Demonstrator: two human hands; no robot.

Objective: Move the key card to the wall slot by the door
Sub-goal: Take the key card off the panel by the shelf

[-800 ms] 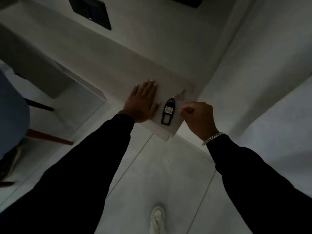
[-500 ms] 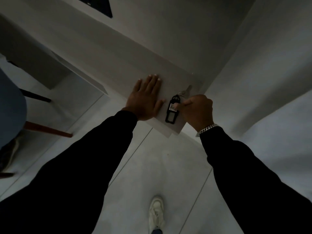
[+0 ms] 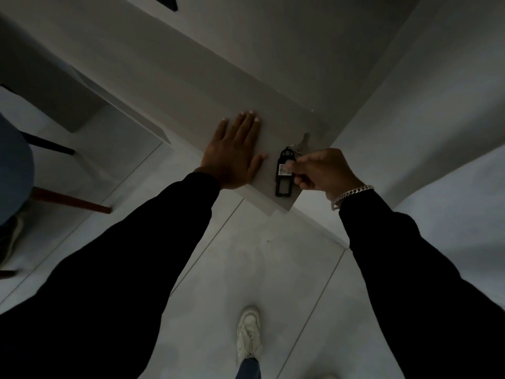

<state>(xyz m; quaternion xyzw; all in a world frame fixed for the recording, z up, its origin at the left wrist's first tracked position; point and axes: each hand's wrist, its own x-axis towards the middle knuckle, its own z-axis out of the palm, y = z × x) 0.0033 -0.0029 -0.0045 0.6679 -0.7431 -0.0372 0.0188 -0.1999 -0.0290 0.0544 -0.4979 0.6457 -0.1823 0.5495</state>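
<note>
The key card (image 3: 283, 181) is a black plastic tag with a small white label and a cut-out window, joined by a ring to a metal key (image 3: 304, 140). It lies near the end corner of a pale shelf (image 3: 191, 86). My right hand (image 3: 322, 170) pinches the tag's right edge at the label with thumb and fingers. My left hand (image 3: 235, 153) rests flat on the shelf just left of the tag, fingers spread, holding nothing. No wall slot shows in this dim view.
The shelf ends at a corner where two pale walls (image 3: 410, 105) meet. A chair with a wooden leg (image 3: 71, 201) stands at the left. My white shoe (image 3: 248, 335) is on the tiled floor below.
My right hand has moved left from beside the shelf's end onto the tag and closed its fingers on it. The left hand stays flat.
</note>
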